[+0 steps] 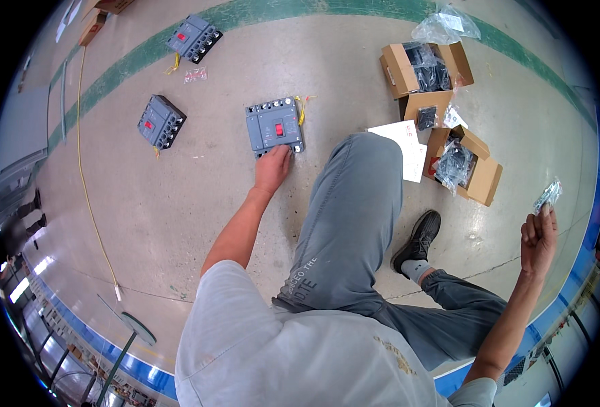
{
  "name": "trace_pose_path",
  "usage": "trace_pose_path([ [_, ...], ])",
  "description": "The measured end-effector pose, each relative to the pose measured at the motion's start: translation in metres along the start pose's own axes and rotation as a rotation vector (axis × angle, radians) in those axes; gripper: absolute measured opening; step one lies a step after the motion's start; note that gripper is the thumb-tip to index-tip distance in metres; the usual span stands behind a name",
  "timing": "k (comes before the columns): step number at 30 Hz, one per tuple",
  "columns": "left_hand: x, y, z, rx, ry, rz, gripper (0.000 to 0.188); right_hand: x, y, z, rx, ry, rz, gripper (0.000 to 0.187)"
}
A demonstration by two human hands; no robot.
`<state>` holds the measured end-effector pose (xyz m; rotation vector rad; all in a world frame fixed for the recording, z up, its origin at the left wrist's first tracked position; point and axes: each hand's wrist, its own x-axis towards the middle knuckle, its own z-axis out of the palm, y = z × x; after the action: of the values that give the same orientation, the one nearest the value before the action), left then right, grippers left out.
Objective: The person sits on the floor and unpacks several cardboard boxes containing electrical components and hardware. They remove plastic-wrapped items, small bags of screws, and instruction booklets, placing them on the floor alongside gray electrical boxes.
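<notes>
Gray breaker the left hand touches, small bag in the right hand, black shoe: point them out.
Gray breaker (267,127): head view, front face, beside the red switch.
Small bag (550,194): head view, middle of the clear plastic.
Black shoe (419,239): head view, middle of its top.

Right arm (514,319) out wide, pinched fingers (546,216)

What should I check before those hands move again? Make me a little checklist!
1. Left hand touching the nearest grey breaker: ok, at its near edge.
2. Right hand holding the shiny packet: ok, up in its fingertips.
3. What's inside that packet: cannot tell, too small to see.
4. Both cardboard boxes open: ok, with bagged things inside.
5. White papers off the floor: not ok, they're lying there beside the boxes.
</notes>
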<state>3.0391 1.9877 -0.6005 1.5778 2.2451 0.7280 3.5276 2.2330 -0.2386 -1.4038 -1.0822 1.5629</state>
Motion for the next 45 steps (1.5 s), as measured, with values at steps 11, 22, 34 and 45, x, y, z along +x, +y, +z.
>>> trace_pose_path([
  [11,0.003,0.014,-0.004,-0.186,0.058,-0.27,0.02,-0.005,-0.009,0.038,-0.008,-0.043,0.015,0.01],
  [22,-0.009,0.005,0.001,-0.411,0.049,-0.491,0.018,-0.028,-0.028,0.123,-0.013,-0.238,0.074,0.013],
  [34,-0.111,-0.122,-0.033,-0.214,0.351,-0.661,0.027,-0.055,-0.05,0.225,-0.104,-0.502,0.132,0.019],
  [45,0.032,0.08,-0.279,-1.223,0.13,-0.319,0.063,-0.019,-0.001,0.373,-0.32,-0.999,0.23,0.023],
])
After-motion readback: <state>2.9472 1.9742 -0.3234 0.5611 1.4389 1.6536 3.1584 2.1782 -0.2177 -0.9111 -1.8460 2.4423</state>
